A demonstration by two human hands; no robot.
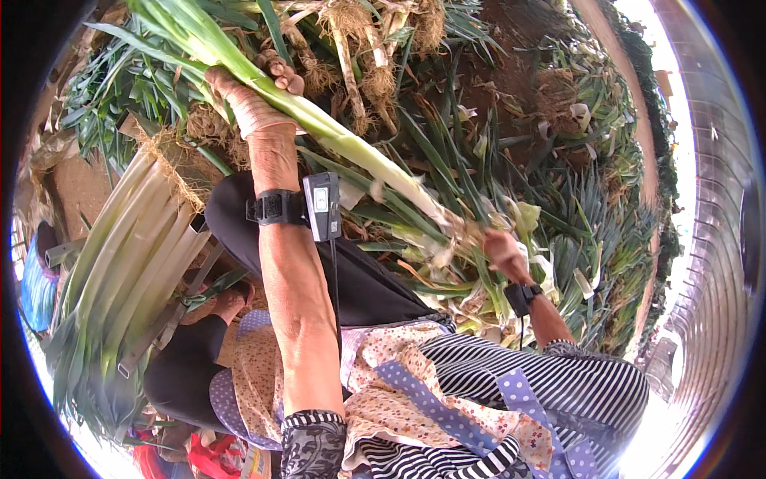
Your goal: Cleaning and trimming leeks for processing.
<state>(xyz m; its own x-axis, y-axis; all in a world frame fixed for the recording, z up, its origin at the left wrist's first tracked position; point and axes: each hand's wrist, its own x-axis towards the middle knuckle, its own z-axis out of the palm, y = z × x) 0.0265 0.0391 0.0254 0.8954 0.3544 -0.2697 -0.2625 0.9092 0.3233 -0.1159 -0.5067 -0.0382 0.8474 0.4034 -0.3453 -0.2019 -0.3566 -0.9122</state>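
Observation:
A long leek (pixel 351 144) slants across the upper middle, its green leaves at the upper left and its pale root end at the lower right. My left hand (pixel 255 100) is wrapped round its green upper stalk, with a pale wrap around the lower hand. Beside the root end, my right hand (pixel 506 255) has curled, slightly blurred fingers; what they grip among the leaf scraps is hidden. Below my left hand, a bundle of leeks with white stalks (pixel 132 219) lies side by side on a metal frame (pixel 148 343).
Untrimmed leeks with bushy roots (pixel 347 24) lie at the top. Loose leaves and peelings (pixel 479 307) cover the ground around my right hand. A heap of green leaves (pixel 606 239) runs along the right, before a ribbed silvery sheet (pixel 718 199). Red cloth or plastic (pixel 211 455) shows at the lower left.

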